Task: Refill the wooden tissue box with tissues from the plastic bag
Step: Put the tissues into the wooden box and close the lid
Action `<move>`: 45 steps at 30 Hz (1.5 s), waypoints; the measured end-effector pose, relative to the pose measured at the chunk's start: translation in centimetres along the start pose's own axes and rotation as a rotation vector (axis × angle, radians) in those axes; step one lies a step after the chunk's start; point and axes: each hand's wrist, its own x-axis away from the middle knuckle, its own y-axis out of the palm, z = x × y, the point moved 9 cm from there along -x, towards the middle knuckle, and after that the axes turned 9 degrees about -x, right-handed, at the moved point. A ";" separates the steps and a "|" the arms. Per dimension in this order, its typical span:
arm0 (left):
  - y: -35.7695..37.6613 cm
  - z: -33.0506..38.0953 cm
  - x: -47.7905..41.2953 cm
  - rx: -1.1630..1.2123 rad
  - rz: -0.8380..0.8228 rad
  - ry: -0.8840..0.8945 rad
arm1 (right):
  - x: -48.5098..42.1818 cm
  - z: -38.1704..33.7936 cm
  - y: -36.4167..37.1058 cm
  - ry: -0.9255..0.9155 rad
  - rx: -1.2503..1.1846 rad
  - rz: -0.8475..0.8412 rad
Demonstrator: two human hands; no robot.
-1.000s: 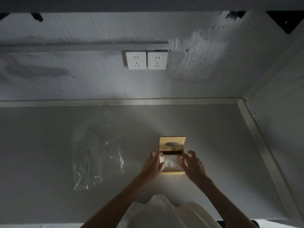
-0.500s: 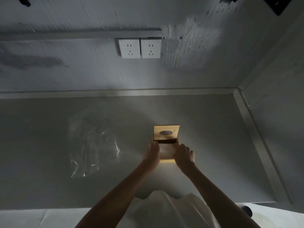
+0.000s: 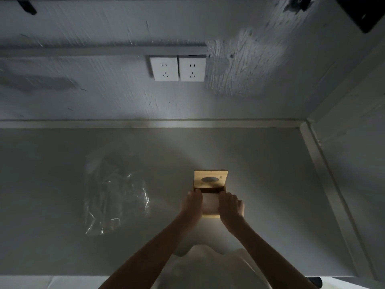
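- Both hands, the left hand (image 3: 192, 205) and the right hand (image 3: 230, 206), cover most of the wooden tissue box (image 3: 210, 185)'s opening, hiding the tissues.
- Left of the box, the plastic bag (image 3: 116, 197) looks blurred; contents unclear.

The tissue box (image 3: 210, 215) is pale, matt wood, its raised lid (image 3: 210, 179) smooth-sanded. At nine o'clock from it, the plastic bag (image 3: 116, 197) is clear, crinkled and glossy. The table (image 3: 270, 205) looks smooth, matt grey. At twelve o'clock, the wall (image 3: 104, 97) is rough, streaky plaster with two smooth white plastic sockets (image 3: 178, 68).
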 end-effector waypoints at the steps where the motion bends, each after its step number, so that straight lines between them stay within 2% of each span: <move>1: 0.1 0.0 -0.1 0.005 0.001 -0.003 | 0.0 0.0 0.0 0.000 -0.012 0.003; 4: 0.0 -0.2 -0.1 0.055 0.000 0.030 | 0.1 0.0 0.1 -0.002 -0.058 0.004; 7: 0.1 -0.7 0.7 0.131 -0.005 0.126 | 0.4 0.7 0.9 -0.048 -0.246 -0.014; 10: 0.5 -1.6 2.6 0.269 -0.033 0.176 | 1.5 1.5 1.2 -0.198 -0.475 0.001; 12: 0.4 -1.9 3.9 0.359 0.020 0.206 | 2.5 2.3 1.2 -0.269 -0.603 0.038; 14: -0.3 -2.5 4.7 0.466 0.157 0.191 | 3.1 2.3 1.6 -0.310 -0.828 -0.031; 16: -0.7 -4.0 4.8 0.659 0.207 0.043 | 3.5 1.4 1.6 -0.327 -1.097 -0.200; 18: -0.7 -4.9 3.9 0.878 0.123 -0.104 | 3.0 1.6 1.2 -0.229 -1.252 -0.286; 20: -1.2 -4.8 2.1 1.020 0.004 -0.138 | 1.9 3.3 0.9 -0.036 -1.306 -0.285; 24: -1.1 -2.9 0.5 1.478 -0.483 -0.270 | -0.6 3.3 -0.5 0.178 -1.686 -0.508; 27: -2.3 -1.9 0.1 1.534 -0.624 -0.250 | -2.2 2.1 -1.0 0.232 -1.674 -0.612; 30: -2.8 -2.0 -0.1 1.502 -0.651 -0.266 | -2.7 2.0 -0.7 0.261 -1.660 -0.590; 35: -2.3 -2.1 0.8 1.446 -0.588 -0.154 | -1.8 2.5 -0.6 0.171 -1.582 -0.513; 39: -0.5 -2.7 1.6 1.459 -0.410 -0.169 | -0.2 2.9 -0.1 0.017 -1.630 -0.367; 45: 3.0 -1.7 3.5 1.451 -0.356 -0.175 | 1.3 2.6 2.6 -0.015 -1.378 -0.224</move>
